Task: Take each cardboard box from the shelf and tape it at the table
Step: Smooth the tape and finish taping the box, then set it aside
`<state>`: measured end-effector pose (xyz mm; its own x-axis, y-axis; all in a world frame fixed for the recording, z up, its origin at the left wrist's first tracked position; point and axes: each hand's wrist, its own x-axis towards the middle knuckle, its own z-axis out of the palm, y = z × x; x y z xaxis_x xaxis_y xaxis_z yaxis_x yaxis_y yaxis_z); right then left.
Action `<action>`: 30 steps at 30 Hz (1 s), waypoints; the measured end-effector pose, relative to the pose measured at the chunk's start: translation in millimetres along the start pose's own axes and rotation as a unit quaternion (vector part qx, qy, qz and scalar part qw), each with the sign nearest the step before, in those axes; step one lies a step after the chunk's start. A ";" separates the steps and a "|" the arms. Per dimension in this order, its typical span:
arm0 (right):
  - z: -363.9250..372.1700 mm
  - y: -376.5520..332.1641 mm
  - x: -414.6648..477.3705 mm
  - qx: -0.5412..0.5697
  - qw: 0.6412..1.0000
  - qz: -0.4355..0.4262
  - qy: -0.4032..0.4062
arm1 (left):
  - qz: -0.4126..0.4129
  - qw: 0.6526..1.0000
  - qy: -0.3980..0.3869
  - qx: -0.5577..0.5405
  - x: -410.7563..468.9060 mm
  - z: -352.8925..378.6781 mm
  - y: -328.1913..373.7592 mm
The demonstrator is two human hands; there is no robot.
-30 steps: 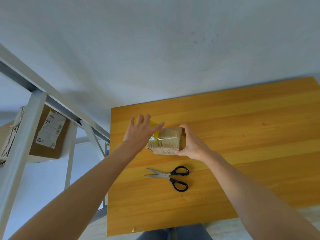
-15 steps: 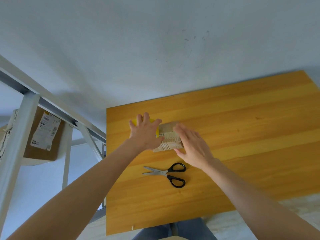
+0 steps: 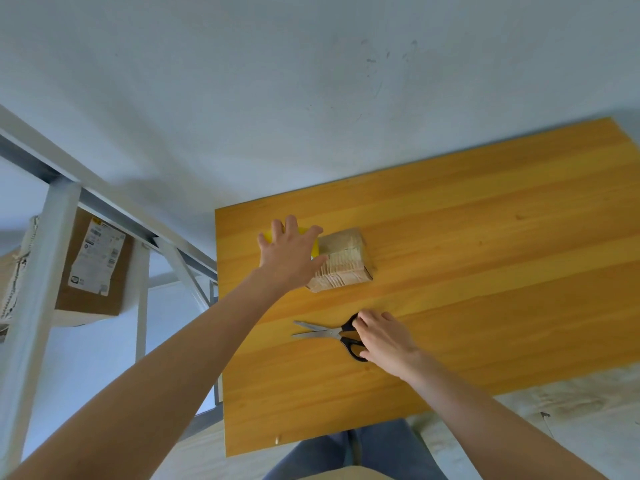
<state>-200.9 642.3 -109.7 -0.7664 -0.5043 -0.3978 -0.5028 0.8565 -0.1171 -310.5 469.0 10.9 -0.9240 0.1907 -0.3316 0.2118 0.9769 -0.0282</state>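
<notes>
Scissors (image 3: 332, 332) lie on the table (image 3: 485, 271) on the person's side of the cardboard box (image 3: 344, 265), with bare wood between the two. Their long axis runs left to right, blades pointing to the person's left and black handles under the right hand (image 3: 384, 341). That hand's fingers bend down onto the handles; whether they have gone through the loops cannot be told. The box sits farther from the person and slightly left of the handles, its top striped with pale tape. The left hand (image 3: 291, 252) lies spread, fingers fairly straight, over a yellow tape roll (image 3: 314, 251) that touches the box's left end. The hands are well apart, the left one much nearer the box. The likely cut is at the seam between roll and box, so the right hand would have to carry the scissors forward and to the left, where the blades already point. Another box (image 3: 93, 268) waits on the shelf (image 3: 62, 209) off to the left.
</notes>
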 end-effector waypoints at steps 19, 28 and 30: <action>-19.1 -6.3 -14.0 0.590 0.783 0.197 0.005 | 0.004 1.000 0.023 -0.015 3.5 -1.0 -3.9; -34.4 -10.1 -20.9 0.737 0.657 0.158 0.020 | 0.011 1.000 -0.006 -0.024 9.4 -7.0 -8.0; -40.3 -9.6 -18.0 0.764 0.627 0.148 0.028 | 0.012 1.000 -0.003 -0.023 8.8 -6.1 -8.2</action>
<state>-198.4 638.7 -64.8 -0.7705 -0.2636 -0.5804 0.6021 -0.0019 -0.7984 -322.3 463.2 14.0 -0.9165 0.2136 -0.3382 0.2189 0.9755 0.0229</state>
